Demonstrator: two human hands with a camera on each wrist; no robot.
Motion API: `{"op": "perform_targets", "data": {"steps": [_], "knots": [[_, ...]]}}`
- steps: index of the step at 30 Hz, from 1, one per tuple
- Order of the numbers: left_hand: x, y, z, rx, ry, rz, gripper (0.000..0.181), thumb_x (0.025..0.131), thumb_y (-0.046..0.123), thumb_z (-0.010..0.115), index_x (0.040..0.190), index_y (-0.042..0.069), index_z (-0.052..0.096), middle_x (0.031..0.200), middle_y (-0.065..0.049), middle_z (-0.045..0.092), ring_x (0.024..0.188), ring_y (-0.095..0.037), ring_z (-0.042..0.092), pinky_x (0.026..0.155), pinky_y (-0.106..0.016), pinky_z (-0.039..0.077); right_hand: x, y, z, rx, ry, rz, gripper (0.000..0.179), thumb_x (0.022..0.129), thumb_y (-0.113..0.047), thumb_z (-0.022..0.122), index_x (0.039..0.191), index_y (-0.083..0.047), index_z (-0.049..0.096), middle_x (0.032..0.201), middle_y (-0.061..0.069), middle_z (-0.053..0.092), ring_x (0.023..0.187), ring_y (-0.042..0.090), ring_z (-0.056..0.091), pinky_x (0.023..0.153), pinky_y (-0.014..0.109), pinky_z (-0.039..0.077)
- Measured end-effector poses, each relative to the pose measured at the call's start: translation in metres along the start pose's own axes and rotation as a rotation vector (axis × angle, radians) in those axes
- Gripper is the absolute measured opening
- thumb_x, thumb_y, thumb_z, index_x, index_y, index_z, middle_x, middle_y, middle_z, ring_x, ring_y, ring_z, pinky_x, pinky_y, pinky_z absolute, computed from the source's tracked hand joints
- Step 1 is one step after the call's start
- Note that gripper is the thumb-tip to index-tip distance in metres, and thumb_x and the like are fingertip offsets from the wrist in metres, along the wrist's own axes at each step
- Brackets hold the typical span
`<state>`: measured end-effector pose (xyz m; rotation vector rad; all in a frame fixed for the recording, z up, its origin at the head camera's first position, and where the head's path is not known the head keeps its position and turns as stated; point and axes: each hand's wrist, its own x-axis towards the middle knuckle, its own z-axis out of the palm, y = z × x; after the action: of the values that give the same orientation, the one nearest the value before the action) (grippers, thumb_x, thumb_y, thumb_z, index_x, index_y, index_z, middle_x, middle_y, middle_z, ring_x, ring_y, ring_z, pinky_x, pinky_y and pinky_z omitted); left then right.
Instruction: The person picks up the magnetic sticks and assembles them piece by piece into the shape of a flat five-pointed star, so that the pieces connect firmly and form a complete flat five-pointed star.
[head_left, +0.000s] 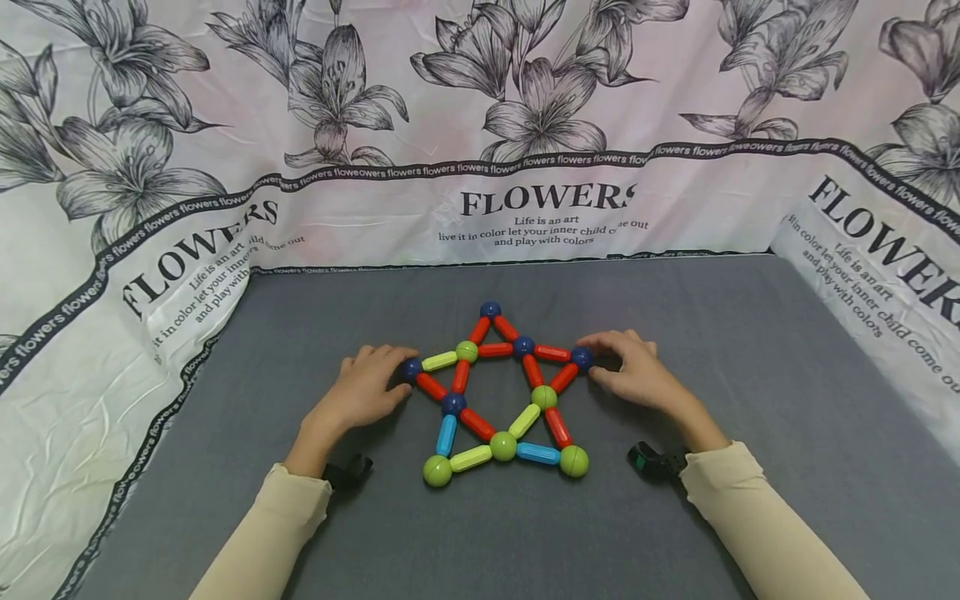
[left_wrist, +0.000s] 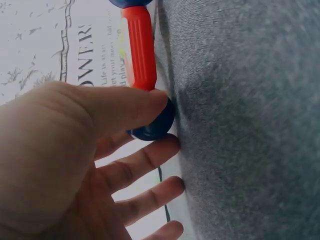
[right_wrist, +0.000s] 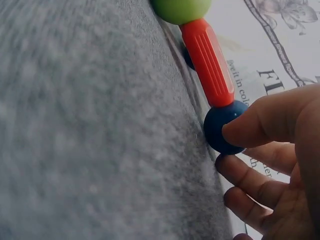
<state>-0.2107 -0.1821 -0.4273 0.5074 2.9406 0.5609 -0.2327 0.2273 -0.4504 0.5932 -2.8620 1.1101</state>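
Note:
A six-pointed star (head_left: 477,423) of magnetic rods and balls lies flat on the grey cloth, its rods red, blue and yellow-green. My left hand (head_left: 367,385) pinches the dark blue ball (head_left: 412,370) at the star's left point. In the left wrist view, the thumb covers part of that ball, beside a red rod (left_wrist: 141,47). On the other side my right hand (head_left: 636,367) holds the dark blue ball (head_left: 581,358) at the right point between thumb and fingers. A red rod (right_wrist: 207,62) joins that ball to a green one (right_wrist: 182,7).
A grey cloth (head_left: 495,542) covers the table. Behind it and at both sides rises a white flower-printed sheet (head_left: 360,221). Dark wrist straps with cameras sit near the left cuff (head_left: 347,472) and the right cuff (head_left: 655,461).

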Motion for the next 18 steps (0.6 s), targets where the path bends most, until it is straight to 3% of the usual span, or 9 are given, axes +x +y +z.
{"op": "perform_targets", "data": {"steps": [10, 18], "knots": [[0.002, 0.002, 0.009, 0.018, 0.097, -0.055, 0.044, 0.100, 0.029, 0.066, 0.141, 0.014, 0.059, 0.137, -0.009, 0.066, 0.109, -0.031, 0.053, 0.088, -0.051, 0.033, 0.000, 0.006, 0.005, -0.008, 0.015, -0.037, 0.038, 0.090, -0.014, 0.074, 0.128, -0.010, 0.069, 0.108, 0.009, 0.070, 0.097, 0.024, 0.050, 0.079, 0.040, 0.018], [0.003, 0.004, 0.012, 0.034, 0.135, -0.053, 0.044, 0.100, 0.027, 0.065, 0.141, 0.013, 0.059, 0.137, -0.012, 0.064, 0.114, -0.037, 0.053, 0.090, -0.055, 0.034, 0.001, 0.006, 0.007, -0.007, 0.026, -0.034, 0.038, 0.092, -0.016, 0.074, 0.129, -0.012, 0.069, 0.106, 0.007, 0.067, 0.096, 0.022, 0.048, 0.079, 0.040, 0.018]]}}
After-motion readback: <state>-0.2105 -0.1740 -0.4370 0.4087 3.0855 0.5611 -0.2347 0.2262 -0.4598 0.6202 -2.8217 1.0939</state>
